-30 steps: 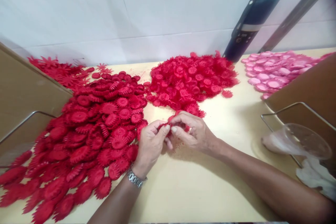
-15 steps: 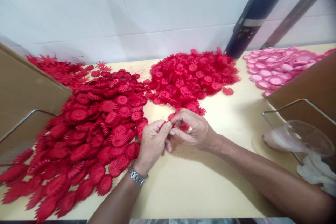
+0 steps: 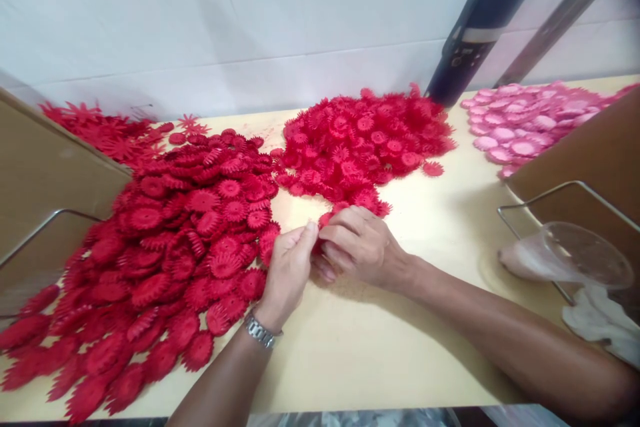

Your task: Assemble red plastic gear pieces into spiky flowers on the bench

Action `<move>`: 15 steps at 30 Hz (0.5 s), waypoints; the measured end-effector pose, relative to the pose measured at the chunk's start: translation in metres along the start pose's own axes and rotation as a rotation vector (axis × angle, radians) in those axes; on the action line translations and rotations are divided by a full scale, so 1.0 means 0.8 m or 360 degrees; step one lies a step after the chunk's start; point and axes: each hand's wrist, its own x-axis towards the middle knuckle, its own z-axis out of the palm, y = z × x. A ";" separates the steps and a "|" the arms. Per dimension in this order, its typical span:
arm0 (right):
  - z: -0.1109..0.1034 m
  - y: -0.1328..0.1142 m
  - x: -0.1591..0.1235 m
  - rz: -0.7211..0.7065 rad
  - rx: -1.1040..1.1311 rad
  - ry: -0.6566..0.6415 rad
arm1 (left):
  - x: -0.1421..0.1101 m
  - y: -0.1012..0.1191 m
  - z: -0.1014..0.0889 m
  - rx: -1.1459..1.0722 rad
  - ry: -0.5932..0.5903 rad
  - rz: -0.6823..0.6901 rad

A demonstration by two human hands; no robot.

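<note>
My left hand (image 3: 291,260), with a metal watch (image 3: 260,329) at the wrist, is closed, thumb upright. A little dark red shows between it and my right hand: a red flower-shaped piece (image 3: 317,248), mostly hidden by the fingers. Curled over the other side of this piece, the fingers of my right hand (image 3: 357,243) are bent and closed. Left of the hands spreads a large heap of dark red toothed flower discs (image 3: 200,227). A second heap of brighter red flower pieces (image 3: 367,140) lies just beyond them, its near end reaching my right fingers.
Pink flower discs (image 3: 525,123) lie at the back right. Cardboard panels (image 3: 55,167) flank the pale table (image 3: 380,360). On the right are a wire stand (image 3: 545,196), a clear plastic cup (image 3: 565,257) and crumpled white tissue (image 3: 600,320). A dark bottle-shaped object (image 3: 480,33) leans by the wall.
My right hand has rolled over, its fingers now curled down in front of the left thumb instead of pinching from the side. The left thumb has straightened upward. The view has shifted slightly.
</note>
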 end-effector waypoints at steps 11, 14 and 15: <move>0.000 0.001 -0.002 0.0125 0.0113 -0.0043 | 0.000 0.005 0.001 -0.0049 -0.0043 -0.0100; 0.000 0.001 -0.003 0.0212 0.0101 -0.0096 | -0.001 -0.001 -0.001 0.0038 -0.0071 -0.0058; -0.001 0.001 -0.003 0.0219 0.0078 -0.0106 | -0.002 -0.003 -0.002 0.0044 -0.0091 -0.0057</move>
